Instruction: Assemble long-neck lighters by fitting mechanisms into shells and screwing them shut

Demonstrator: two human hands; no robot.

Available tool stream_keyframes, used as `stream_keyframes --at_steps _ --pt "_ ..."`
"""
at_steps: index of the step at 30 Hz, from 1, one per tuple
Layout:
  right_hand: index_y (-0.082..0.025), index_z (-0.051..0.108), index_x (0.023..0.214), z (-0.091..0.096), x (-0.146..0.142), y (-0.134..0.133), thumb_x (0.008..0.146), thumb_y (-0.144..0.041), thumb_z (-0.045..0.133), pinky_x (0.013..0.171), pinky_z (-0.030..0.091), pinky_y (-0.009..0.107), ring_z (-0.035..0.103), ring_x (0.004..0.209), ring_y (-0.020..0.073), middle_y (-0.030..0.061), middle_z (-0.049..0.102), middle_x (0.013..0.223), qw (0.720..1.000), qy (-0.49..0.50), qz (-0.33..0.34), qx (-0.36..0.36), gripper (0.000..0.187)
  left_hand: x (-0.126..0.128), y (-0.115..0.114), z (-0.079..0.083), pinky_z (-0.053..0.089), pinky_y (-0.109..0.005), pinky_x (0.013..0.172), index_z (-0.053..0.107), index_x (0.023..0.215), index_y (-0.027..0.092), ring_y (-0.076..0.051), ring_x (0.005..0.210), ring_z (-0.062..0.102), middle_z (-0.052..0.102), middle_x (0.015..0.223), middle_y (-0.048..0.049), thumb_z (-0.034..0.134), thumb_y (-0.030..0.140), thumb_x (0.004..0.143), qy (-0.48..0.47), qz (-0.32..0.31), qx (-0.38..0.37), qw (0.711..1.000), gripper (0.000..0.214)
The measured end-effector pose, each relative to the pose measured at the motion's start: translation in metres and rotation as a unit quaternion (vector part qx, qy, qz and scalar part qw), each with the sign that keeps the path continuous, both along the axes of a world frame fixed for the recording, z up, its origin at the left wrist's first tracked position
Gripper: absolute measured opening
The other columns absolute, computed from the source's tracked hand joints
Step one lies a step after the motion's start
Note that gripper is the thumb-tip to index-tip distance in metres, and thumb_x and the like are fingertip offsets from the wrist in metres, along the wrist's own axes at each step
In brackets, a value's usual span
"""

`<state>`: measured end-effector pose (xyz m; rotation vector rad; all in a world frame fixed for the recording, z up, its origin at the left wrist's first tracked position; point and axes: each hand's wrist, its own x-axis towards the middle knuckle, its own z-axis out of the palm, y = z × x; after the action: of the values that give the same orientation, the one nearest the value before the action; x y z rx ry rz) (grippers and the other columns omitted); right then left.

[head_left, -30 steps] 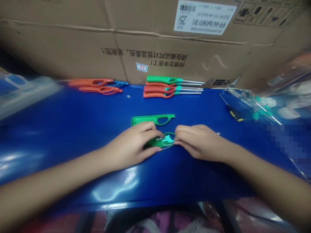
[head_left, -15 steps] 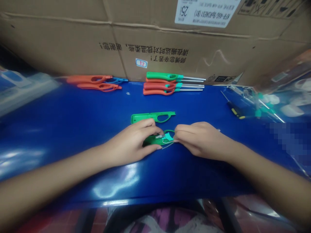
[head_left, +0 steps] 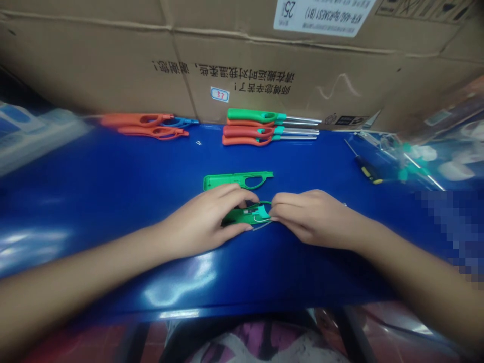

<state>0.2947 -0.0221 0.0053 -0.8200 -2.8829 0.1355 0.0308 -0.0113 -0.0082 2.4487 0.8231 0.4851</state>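
A green lighter half-shell (head_left: 247,215) with small parts inside lies on the blue table (head_left: 113,201). My left hand (head_left: 206,222) is curled over its handle end, thumb and fingers gripping it. My right hand (head_left: 308,216) pinches the shell's front end, fingers pressed together at the teal trigger piece. A thin wire curves out below the shell. A second green half-shell (head_left: 236,180) lies flat just beyond my left hand.
Finished orange and green lighters (head_left: 264,128) with metal tubes lie at the back by a big cardboard box (head_left: 242,60). Orange shells (head_left: 145,126) lie back left. A yellow-black screwdriver (head_left: 363,166) and plastic bags of parts (head_left: 434,151) sit at the right.
Both hands stay on the green shell. My left fingers have shifted slightly along it, showing more of the inside parts. The view has tilted down a little.
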Motion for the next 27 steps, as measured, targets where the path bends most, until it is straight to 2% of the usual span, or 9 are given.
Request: stream_keyframes --at_steps 4,9,16,27 --pt "-0.018 0.066 0.095 0.0015 -0.0001 -0.0003 0.103 -0.022 0.043 0.061 0.036 0.027 0.055 0.072 0.013 0.005 0.066 0.094 1.0 0.015 -0.012 -0.023 0.025 -0.0014 -0.0002 -0.0001 0.051 -0.035 0.089 0.055 0.139 0.024 -0.021 0.101 0.06 0.06 0.11 -0.0068 0.06 0.031 0.098 0.017 -0.017 0.021 0.999 0.042" --pt "-0.019 0.066 0.093 0.0034 -0.0009 -0.0007 0.102 -0.024 0.046 0.064 0.038 0.026 0.059 0.079 0.0131 0.0039 0.065 0.096 0.994 0.051 -0.045 -0.087 0.023 -0.0022 0.0006 -0.0009 0.051 -0.034 0.084 0.06 0.138 0.028 -0.02 0.095 0.058 0.059 0.104 -0.0063 0.056 0.031 0.1 0.029 -0.034 0.06 0.997 0.038" --pt "-0.018 0.063 0.091 0.0012 -0.0004 -0.0001 0.103 -0.022 0.043 0.064 0.038 0.027 0.054 0.073 0.0135 0.0033 0.062 0.088 0.997 0.03 -0.026 -0.068 0.024 -0.0024 0.0017 -0.0008 0.052 -0.034 0.082 0.061 0.137 0.026 -0.021 0.096 0.059 0.06 0.102 -0.0076 0.051 0.032 0.102 0.049 -0.048 0.112 0.991 0.037" --pt "-0.019 0.069 0.094 0.0064 -0.005 -0.0029 0.099 -0.023 0.052 0.071 0.044 0.027 0.063 0.082 0.0147 0.0042 0.067 0.094 0.984 0.079 -0.089 -0.134 0.018 0.0004 -0.0002 0.0054 0.054 -0.034 0.077 0.061 0.138 0.024 -0.023 0.092 0.061 0.062 0.107 -0.0098 0.046 0.032 0.103 0.123 -0.056 0.208 0.969 0.038"
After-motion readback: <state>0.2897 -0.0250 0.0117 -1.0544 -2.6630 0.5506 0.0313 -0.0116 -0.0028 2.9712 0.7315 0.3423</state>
